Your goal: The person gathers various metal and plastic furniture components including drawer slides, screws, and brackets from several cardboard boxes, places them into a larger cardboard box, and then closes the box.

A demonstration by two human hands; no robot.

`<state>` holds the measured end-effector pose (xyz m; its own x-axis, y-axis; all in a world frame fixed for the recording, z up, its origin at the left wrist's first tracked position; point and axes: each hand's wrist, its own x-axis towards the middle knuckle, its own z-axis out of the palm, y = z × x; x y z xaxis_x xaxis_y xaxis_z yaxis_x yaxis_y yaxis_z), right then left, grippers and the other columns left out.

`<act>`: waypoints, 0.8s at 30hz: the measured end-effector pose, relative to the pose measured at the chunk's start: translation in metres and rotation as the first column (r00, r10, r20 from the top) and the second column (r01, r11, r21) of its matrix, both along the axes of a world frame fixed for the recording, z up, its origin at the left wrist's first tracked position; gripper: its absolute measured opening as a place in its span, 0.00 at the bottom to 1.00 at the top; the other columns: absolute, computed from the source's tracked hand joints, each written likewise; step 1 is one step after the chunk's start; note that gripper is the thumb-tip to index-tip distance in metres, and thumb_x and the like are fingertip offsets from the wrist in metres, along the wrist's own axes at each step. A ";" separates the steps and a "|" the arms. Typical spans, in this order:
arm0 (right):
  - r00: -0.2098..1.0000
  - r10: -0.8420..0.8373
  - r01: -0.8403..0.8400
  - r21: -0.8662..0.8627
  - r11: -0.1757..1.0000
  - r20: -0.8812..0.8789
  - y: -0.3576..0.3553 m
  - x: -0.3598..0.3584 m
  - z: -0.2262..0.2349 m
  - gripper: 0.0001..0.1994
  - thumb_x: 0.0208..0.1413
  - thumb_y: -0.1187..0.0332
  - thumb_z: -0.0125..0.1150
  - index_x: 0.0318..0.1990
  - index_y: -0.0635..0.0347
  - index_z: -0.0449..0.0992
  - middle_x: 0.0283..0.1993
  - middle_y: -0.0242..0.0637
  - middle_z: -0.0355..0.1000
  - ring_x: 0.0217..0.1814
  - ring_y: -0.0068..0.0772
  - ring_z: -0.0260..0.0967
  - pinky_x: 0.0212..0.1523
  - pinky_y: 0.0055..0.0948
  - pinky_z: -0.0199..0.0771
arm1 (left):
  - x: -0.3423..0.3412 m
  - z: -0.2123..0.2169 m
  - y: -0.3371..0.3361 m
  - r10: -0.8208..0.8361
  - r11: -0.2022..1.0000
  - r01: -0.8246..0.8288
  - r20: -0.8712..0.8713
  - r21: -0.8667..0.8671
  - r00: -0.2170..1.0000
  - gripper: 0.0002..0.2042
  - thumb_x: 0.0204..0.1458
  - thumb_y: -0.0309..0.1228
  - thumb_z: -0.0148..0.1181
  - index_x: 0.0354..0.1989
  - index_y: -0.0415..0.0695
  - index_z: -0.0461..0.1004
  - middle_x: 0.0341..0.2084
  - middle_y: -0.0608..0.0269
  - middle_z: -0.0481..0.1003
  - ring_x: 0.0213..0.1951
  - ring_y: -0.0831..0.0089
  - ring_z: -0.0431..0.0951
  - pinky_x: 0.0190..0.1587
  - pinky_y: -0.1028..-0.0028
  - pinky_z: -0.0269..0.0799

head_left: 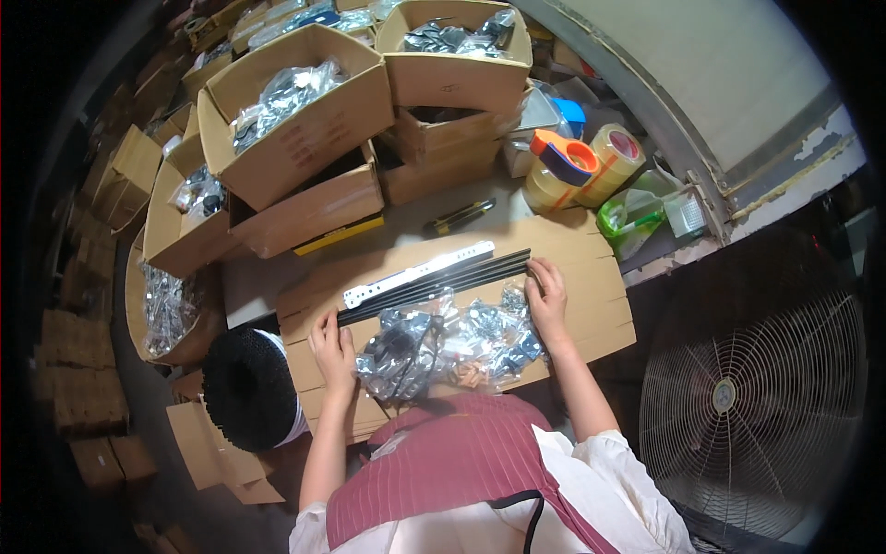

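Observation:
A bundle of thin black rods (pixel 443 284) lies across a flat piece of brown cardboard (pixel 586 268). My left hand (pixel 332 351) closes on the bundle's left end, and my right hand (pixel 547 297) has its fingers around the right end. Just beyond the rods sits a white metal strip with holes (pixel 420 273), roughly parallel to them. On the near side, between my forearms, are clear plastic bags of small parts: one with dark pieces (pixel 401 346) and one with mixed hardware (pixel 489 332). The undersides of the rods are hidden.
Open cartons of bagged parts (pixel 295 129) are stacked at the far left. A utility knife (pixel 460 217) rests beyond the cardboard, near an orange tape dispenser (pixel 565 155) and tape rolls (pixel 616 152). A round bin of black rods (pixel 245 388) stands left; a large fan (pixel 738 397), right.

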<state>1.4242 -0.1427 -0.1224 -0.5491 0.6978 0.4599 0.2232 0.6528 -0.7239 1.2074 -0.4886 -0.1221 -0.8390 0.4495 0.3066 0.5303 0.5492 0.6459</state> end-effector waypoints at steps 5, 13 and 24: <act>0.999 -0.037 0.037 0.032 0.999 0.018 -0.001 0.001 0.000 0.14 0.55 0.75 0.59 0.49 0.63 0.79 0.51 0.45 0.75 0.55 0.49 0.71 0.59 0.40 0.69 | 0.000 -0.003 0.000 -0.011 1.000 0.010 -0.015 -0.011 1.000 0.20 0.59 0.27 0.56 0.61 0.39 0.72 0.56 0.46 0.68 0.59 0.49 0.66 0.62 0.58 0.62; 0.998 -0.062 0.062 -0.010 0.998 0.010 0.003 0.001 -0.003 0.15 0.52 0.76 0.58 0.48 0.61 0.79 0.46 0.41 0.77 0.48 0.46 0.71 0.56 0.42 0.66 | 0.001 -0.003 0.001 0.001 0.999 -0.003 -0.031 -0.034 1.000 0.22 0.59 0.27 0.56 0.63 0.39 0.70 0.57 0.45 0.67 0.59 0.48 0.66 0.63 0.56 0.60; 0.983 -0.162 0.153 0.100 0.983 0.082 0.006 -0.008 -0.012 0.20 0.48 0.77 0.56 0.50 0.56 0.80 0.45 0.38 0.75 0.51 0.46 0.66 0.57 0.41 0.66 | 0.001 -0.006 -0.004 -0.006 1.000 0.005 -0.052 -0.020 0.999 0.21 0.60 0.30 0.55 0.63 0.39 0.70 0.55 0.44 0.67 0.58 0.47 0.66 0.63 0.55 0.61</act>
